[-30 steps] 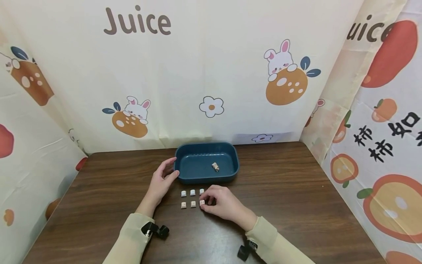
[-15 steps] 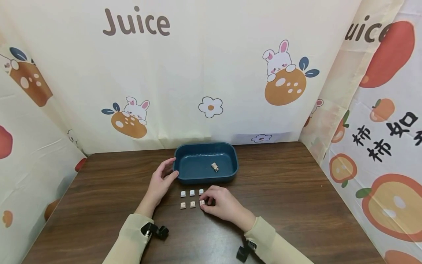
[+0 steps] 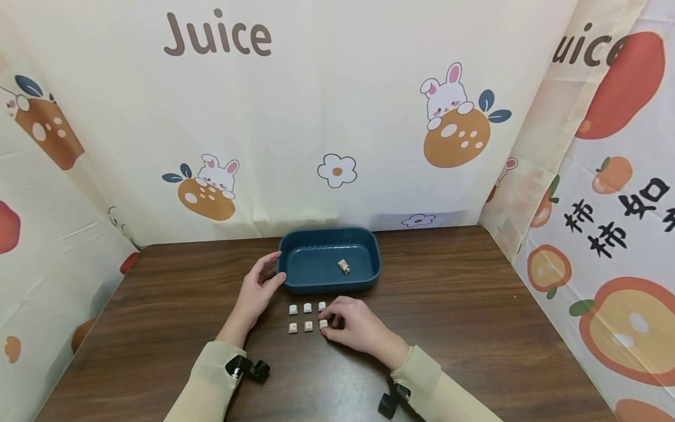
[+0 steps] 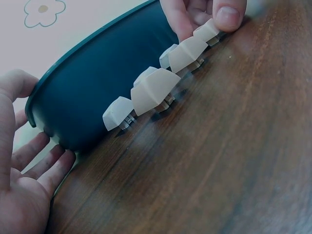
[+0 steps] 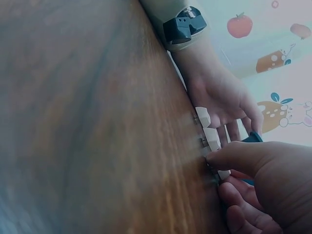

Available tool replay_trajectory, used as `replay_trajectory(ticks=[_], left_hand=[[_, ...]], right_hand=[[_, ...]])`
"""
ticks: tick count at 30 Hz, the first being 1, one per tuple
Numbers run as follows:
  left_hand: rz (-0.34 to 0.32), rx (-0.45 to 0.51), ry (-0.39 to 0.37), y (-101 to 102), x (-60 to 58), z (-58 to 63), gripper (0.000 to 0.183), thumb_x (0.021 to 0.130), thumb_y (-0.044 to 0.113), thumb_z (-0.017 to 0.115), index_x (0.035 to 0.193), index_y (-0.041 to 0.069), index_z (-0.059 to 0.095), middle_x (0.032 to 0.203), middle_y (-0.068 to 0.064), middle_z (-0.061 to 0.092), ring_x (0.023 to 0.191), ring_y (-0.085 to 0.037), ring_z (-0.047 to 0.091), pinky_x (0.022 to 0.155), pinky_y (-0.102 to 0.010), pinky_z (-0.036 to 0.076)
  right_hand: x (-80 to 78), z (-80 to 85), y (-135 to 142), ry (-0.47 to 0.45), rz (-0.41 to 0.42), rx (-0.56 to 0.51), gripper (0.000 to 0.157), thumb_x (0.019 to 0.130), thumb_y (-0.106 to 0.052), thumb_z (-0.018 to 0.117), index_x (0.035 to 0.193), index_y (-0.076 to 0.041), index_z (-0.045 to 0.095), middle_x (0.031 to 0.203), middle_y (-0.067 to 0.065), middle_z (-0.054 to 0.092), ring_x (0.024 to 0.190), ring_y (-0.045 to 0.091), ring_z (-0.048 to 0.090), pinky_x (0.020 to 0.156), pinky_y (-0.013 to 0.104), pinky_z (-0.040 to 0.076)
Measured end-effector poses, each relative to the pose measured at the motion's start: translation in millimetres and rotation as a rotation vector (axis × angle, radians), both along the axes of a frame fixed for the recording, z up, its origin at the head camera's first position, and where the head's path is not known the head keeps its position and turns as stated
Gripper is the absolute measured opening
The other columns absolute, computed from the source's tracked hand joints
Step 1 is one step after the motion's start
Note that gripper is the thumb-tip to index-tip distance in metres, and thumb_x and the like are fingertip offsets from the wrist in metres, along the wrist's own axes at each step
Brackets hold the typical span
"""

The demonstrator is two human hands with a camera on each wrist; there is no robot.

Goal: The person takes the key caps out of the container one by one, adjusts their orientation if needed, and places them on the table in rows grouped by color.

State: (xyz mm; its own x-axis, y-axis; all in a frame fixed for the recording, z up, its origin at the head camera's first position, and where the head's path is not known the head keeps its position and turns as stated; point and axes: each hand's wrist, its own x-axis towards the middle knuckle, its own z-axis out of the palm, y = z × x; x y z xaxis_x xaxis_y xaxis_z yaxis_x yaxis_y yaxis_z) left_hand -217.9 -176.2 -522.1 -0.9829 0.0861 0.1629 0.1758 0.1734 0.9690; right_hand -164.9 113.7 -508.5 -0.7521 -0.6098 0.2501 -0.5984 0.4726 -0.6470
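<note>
Several small pale keycaps stand in two short rows on the wooden table. The far row has a white keycap (image 3: 293,309) at its left end; the near row has a cream keycap (image 3: 293,328) there. My right hand (image 3: 364,329) pinches the right-end keycap (image 3: 323,323) of the near row between thumb and fingertips, low at the table. My left hand (image 3: 255,294) rests against the left end of a dark blue tray (image 3: 329,288), its thumb and fingers spread and touching the wall. In the left wrist view, clear stems show under the cream keycap (image 4: 153,90).
A small cream-coloured piece or clump (image 3: 344,266) lies inside the tray, right of its middle. The tray stands near the table's (image 3: 448,305) back edge, before a printed cloth (image 3: 295,105). Black cameras (image 3: 248,369) sit on both wrists.
</note>
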Motion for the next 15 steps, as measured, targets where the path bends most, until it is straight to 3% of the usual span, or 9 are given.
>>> replay_trajectory(ticks=[15], left_hand=[[0.002, 0.033, -0.007, 1.8, 0.7, 1.6, 0.054, 0.108, 0.008, 0.069, 0.159, 0.007, 0.052, 0.159, -0.022, 0.052, 0.144, -0.041, 0.051, 0.099, -0.013, 0.048]], right_hand=[[-1.6, -0.5, -2.1, 0.026, 0.002, 0.012, 0.017, 0.094, -0.013, 0.087, 0.11, -0.012, 0.082, 0.104, -0.002, 0.073, 0.084, 0.004, 0.067, 0.075, 0.018, 0.055]])
